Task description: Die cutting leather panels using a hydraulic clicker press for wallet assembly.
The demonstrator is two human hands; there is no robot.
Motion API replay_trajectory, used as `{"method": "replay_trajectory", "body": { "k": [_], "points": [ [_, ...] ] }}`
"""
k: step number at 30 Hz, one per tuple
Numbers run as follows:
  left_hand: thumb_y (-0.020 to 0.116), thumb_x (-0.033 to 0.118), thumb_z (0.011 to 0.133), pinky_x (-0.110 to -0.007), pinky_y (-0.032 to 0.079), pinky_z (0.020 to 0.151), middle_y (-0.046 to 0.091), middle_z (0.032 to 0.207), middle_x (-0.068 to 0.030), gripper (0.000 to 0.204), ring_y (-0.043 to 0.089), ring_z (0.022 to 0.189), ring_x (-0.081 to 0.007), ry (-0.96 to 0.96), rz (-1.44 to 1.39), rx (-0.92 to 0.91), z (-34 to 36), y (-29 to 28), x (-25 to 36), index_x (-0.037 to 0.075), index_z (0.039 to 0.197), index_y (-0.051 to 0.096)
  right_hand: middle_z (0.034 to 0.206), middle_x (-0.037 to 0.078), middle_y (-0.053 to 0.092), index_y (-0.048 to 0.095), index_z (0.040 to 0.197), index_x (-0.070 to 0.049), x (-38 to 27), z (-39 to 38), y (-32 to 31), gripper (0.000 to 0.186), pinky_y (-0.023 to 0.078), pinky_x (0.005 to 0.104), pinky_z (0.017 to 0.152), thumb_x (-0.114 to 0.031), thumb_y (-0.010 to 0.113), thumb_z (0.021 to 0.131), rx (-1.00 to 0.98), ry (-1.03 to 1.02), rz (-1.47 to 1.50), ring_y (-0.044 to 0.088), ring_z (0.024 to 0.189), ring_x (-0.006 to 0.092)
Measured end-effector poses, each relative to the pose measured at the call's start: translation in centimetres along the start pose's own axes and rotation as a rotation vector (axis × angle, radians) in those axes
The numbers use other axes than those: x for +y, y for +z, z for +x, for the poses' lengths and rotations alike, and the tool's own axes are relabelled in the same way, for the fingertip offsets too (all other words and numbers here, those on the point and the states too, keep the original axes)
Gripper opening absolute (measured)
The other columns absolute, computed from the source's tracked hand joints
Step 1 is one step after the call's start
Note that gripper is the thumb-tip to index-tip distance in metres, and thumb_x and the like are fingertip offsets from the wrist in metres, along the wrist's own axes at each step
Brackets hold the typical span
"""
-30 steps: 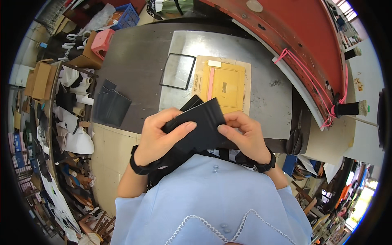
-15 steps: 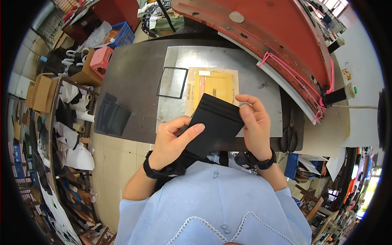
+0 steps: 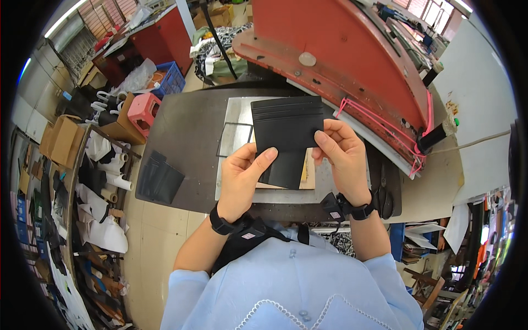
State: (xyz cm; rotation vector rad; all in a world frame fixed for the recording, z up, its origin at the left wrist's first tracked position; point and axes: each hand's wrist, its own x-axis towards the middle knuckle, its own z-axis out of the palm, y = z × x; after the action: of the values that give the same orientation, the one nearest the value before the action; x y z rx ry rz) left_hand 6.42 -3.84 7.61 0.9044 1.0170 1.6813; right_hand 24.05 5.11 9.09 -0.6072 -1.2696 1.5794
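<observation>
Black and flat, the panel (image 3: 289, 124) in the head view is held up in front of the table (image 3: 181, 118), covering part of the metal plate (image 3: 237, 110). Several parallel slots run across its far end. A narrower black piece (image 3: 286, 171) hangs out from under its near edge; whether the two are joined, I cannot tell.

The left hand (image 3: 245, 173) grips the panel's near left corner, thumb on the front face and fingers behind. The right hand (image 3: 342, 157) pinches its right edge, thumb at the front, other fingers curled. The hands are apart, with the panel between them, and each wears a black band at the wrist.

On the plate, a black frame (image 3: 221, 138) lies left of the panel, and a tan board (image 3: 311, 177) shows behind the black piece, mostly hidden. More black pieces (image 3: 159, 180) lie at the table's left end, well apart from the hands. Scissors (image 3: 386, 201) rest to the right. Beyond, on the far right, stands a red machine (image 3: 335, 49) with pink cord (image 3: 379, 130) and a black spool (image 3: 434, 137). Far left are a pink stool (image 3: 144, 113) and a blue crate (image 3: 173, 78).
</observation>
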Motion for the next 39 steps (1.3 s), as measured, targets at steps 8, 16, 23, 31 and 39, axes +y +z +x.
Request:
{"method": "replay_trajectory", "body": {
  "k": [8, 16, 23, 31, 39],
  "points": [
    [0.069, 0.012, 0.092, -0.02, 0.05, 0.073, 0.07, 0.095, -0.0048, 0.021, 0.062, 0.081, -0.0055, 0.132, -0.047, -0.003, 2.8, 0.8, 0.9, -0.004, 0.106, 0.067, 0.097, 0.007, 0.066, 0.059, 0.122, 0.0, -0.7, 2.1, 0.5, 0.031, 0.052, 0.0256, 0.071, -0.009, 0.065, 0.093, -0.036, -0.123, 0.026, 0.063, 0.078, 0.0113],
    [0.069, 0.011, 0.092, -0.02, 0.051, 0.07, 0.071, 0.095, -0.0054, 0.02, 0.063, 0.079, -0.0058, 0.171, -0.12, -0.009, 4.9, 2.5, 2.7, -0.003, 0.106, 0.067, 0.104, 0.01, 0.066, 0.051, 0.13, 0.0, -3.2, 3.6, 2.2, 0.042, 0.051, 0.0274, 0.079, -0.006, 0.066, 0.091, -0.005, -0.246, 0.043, 0.063, 0.09, 0.0136],
    [0.069, 0.011, 0.092, -0.021, 0.052, 0.069, 0.071, 0.094, -0.0062, 0.019, 0.064, 0.079, -0.0063, 0.212, -0.13, -0.024, 6.1, 2.9, 3.5, -0.004, 0.105, 0.068, 0.104, 0.013, 0.067, 0.047, 0.128, 0.001, -4.1, 4.4, 2.6, 0.046, 0.052, 0.0281, 0.08, -0.004, 0.069, 0.088, 0.054, -0.232, 0.115, 0.066, 0.093, 0.016],
    [0.069, 0.01, 0.091, -0.02, 0.052, 0.069, 0.071, 0.094, -0.0063, 0.019, 0.064, 0.08, -0.0065, 0.193, -0.139, -0.028, 6.6, 2.8, 3.1, -0.004, 0.105, 0.069, 0.102, 0.012, 0.068, 0.05, 0.122, 0.001, -3.8, 4.5, 1.9, 0.038, 0.053, 0.0262, 0.078, -0.001, 0.068, 0.089, 0.095, -0.196, 0.156, 0.067, 0.09, 0.0161],
    [0.069, 0.008, 0.091, -0.02, 0.052, 0.069, 0.071, 0.093, -0.0056, 0.018, 0.064, 0.08, -0.0064, 0.195, -0.089, -0.015, 6.5, 2.3, 3.0, -0.004, 0.104, 0.07, 0.101, 0.011, 0.068, 0.053, 0.12, 0.001, -2.8, 4.6, 1.6, 0.035, 0.053, 0.0266, 0.078, 0.0, 0.067, 0.088, 0.085, -0.206, 0.117, 0.067, 0.089, 0.0157]
  ]
}}
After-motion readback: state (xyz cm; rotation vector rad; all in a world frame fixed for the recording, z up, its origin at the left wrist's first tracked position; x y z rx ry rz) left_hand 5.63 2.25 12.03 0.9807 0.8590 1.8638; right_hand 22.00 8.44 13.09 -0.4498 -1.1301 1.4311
